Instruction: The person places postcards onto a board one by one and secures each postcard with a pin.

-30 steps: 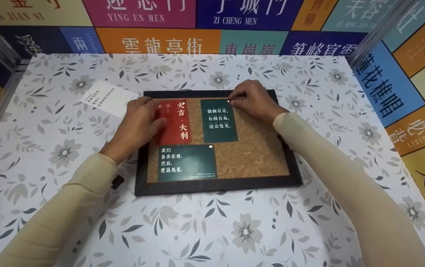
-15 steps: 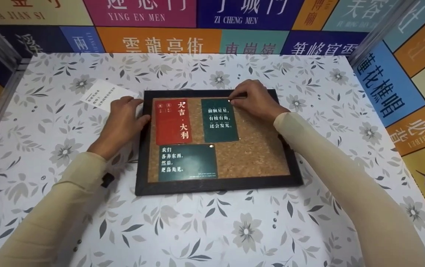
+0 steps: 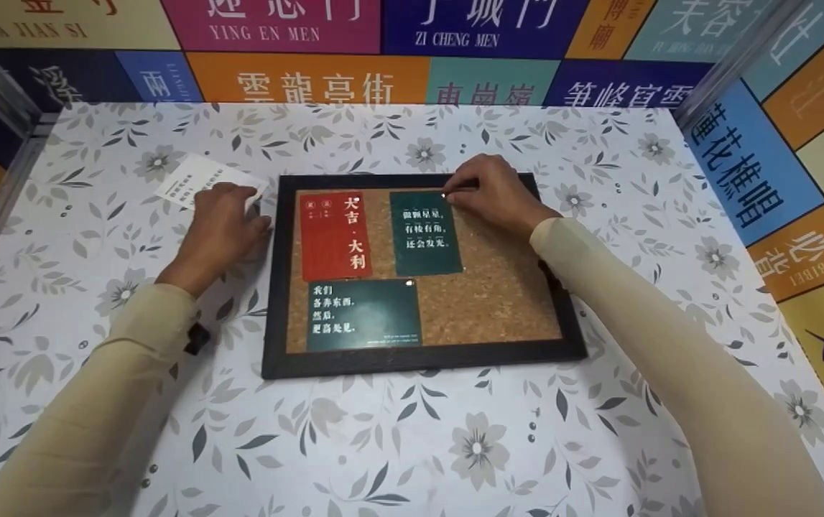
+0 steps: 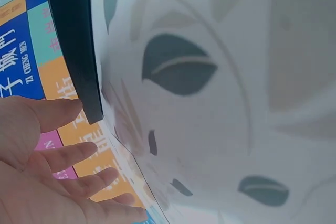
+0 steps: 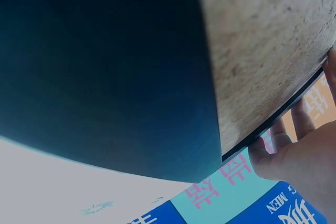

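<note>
A black-framed cork board [image 3: 491,309] lies on the table, bearing a red card [image 3: 332,248], an upright green card [image 3: 422,258] and a sideways green card [image 3: 365,312]. My right hand [image 3: 494,194] is at the upright green card's top right corner, thumb and forefinger pinching a small white pushpin [image 3: 444,194]. Left of the board, my left hand [image 3: 221,230] overlaps a white printed card [image 3: 189,179]. Its fingers [image 4: 68,156] are spread and hold nothing in the left wrist view, beside the frame's dark edge [image 4: 79,51].
The table is covered in a floral-print cloth [image 3: 412,438]. Panels with large lettering [image 3: 304,79] rise behind it, and more panels [image 3: 756,172] stand along the right side. White pins also show at the corners of the red and sideways green cards.
My left hand has moved left off the red card and the board's left edge to the white card. The right hand has stayed at the upright green card's corner.
</note>
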A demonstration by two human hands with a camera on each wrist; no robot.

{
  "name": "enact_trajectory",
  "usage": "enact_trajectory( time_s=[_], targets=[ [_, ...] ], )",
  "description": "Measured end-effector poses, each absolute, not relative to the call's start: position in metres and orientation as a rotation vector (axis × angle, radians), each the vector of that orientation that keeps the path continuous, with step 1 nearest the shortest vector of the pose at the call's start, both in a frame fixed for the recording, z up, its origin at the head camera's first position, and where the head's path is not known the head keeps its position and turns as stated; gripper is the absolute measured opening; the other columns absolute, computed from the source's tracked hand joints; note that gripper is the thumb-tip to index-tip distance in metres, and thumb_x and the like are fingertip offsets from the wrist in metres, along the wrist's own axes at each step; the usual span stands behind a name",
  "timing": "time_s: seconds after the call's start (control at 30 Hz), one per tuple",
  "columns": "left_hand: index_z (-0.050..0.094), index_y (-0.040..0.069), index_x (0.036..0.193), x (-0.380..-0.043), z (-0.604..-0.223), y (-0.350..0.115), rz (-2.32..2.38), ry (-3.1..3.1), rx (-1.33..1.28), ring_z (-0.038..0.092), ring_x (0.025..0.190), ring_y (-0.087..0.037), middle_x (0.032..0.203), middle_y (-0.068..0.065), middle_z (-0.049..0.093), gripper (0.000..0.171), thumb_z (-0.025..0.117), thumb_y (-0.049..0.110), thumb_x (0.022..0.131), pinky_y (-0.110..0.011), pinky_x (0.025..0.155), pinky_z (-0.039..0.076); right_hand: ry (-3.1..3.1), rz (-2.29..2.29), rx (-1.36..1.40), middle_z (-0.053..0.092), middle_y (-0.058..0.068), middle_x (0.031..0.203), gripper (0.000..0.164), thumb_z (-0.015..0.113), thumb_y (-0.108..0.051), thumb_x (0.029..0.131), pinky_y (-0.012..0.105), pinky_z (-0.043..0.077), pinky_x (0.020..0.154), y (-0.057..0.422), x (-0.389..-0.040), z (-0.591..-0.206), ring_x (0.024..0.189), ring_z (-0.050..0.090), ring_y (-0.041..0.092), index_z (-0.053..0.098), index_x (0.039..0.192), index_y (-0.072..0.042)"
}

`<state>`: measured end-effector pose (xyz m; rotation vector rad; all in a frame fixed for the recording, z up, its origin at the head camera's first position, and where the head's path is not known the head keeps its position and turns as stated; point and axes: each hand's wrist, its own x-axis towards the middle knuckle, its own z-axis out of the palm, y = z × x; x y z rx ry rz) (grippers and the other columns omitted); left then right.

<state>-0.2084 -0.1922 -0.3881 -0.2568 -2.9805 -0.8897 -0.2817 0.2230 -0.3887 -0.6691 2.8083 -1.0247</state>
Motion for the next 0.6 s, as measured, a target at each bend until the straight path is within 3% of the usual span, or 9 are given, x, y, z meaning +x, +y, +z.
enact_trajectory(
  time_s=[0.17,0.27,0.4,0.6],
  targets=[
    [0.063,-0.020,0.137,-0.209,-0.390,-0.195,-0.851,-2.991,-0.259,0.046,0.136,-0.064,0.135,-0.043,0.060,0.046,0.071,0.005,0.099,-0.069,0.123,0.028,2.812,-1.029,-0.673,0.078,0.013,0.114,0.012,0.080,-0.006,0.101,0.048,0.049,0.107,0.223,-0.282,-0.390,0.115,0.065,0.028,0.087,0.111,-0.004],
    [0.068,-0.017,0.118,-0.211,-0.391,-0.197,-0.811,-3.019,-0.260,0.048,0.129,-0.066,0.123,-0.041,0.062,0.030,0.071,0.005,0.098,-0.073,0.116,0.032,2.810,-1.044,-0.676,0.078,0.014,0.113,0.012,0.080,-0.004,0.100,0.047,0.049,0.107,0.224,-0.282,-0.390,0.115,0.065,0.028,0.087,0.110,-0.003],
    [0.063,-0.010,0.097,-0.214,-0.391,-0.199,-0.769,-3.078,-0.229,0.050,0.120,-0.067,0.110,-0.038,0.061,0.016,0.069,0.004,0.098,-0.079,0.108,0.035,2.809,-1.051,-0.673,0.078,0.014,0.113,0.012,0.080,-0.004,0.100,0.047,0.049,0.107,0.224,-0.282,-0.389,0.115,0.065,0.028,0.087,0.110,-0.003],
    [0.060,-0.007,0.099,-0.216,-0.389,-0.204,-0.835,-3.155,-0.169,0.050,0.120,-0.064,0.110,-0.033,0.060,0.011,0.064,0.003,0.098,-0.083,0.111,0.030,2.811,-1.034,-0.665,0.079,0.013,0.113,0.012,0.080,-0.005,0.101,0.045,0.048,0.108,0.222,-0.282,-0.388,0.116,0.064,0.027,0.087,0.110,-0.004]
  ],
)
